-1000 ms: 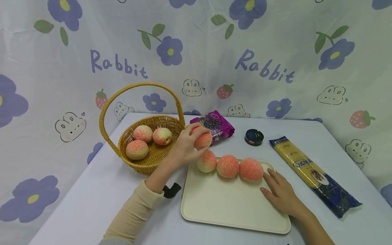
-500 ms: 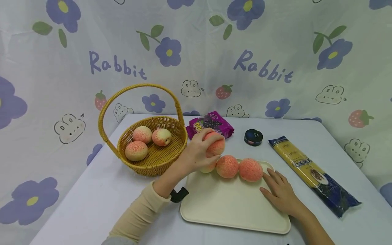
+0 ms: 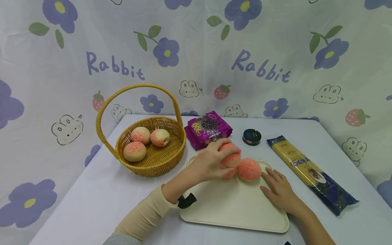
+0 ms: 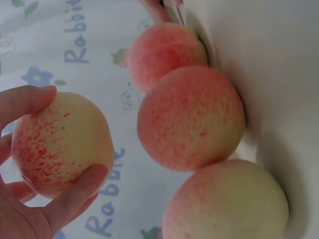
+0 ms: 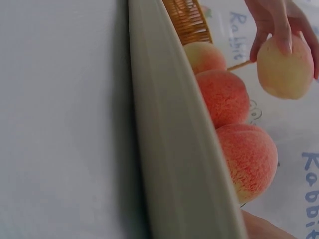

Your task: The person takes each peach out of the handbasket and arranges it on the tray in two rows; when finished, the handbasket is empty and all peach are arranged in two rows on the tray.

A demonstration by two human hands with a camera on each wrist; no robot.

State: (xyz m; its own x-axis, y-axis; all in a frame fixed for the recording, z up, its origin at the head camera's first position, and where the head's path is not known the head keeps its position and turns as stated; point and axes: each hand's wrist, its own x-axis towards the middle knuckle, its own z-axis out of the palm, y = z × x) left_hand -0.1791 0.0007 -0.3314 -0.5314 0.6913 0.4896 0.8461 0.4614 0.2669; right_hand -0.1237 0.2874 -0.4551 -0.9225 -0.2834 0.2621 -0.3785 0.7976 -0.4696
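Observation:
My left hand [image 3: 209, 163] grips a peach [image 3: 232, 158] between thumb and fingers, above the back part of a cream tray [image 3: 235, 207]. Pale yellow with red speckles, the held peach [image 4: 65, 144] hangs apart from the others in the left wrist view. Three peaches stand in a row on the tray: the right one [image 3: 249, 169] is fully visible, while my left hand covers most of the middle one and hides the left one [image 4: 229, 204] from the head view. At the tray's right rim, my right hand [image 3: 280, 192] rests with extended fingers, close to the right peach.
A wicker basket [image 3: 154, 170] with a tall handle stands left, holding three peaches [image 3: 134, 151]. Behind the tray lie a purple packet [image 3: 208, 127] and a round dark tin [image 3: 252, 136]. A long yellow-and-blue pasta packet [image 3: 310, 173] lies right. A patterned curtain [image 3: 196, 58] hangs behind.
My left hand has carried the held peach rightward and slightly nearer, from beside the purple packet to over the row on the tray. The right hand has stayed at the tray's rim.

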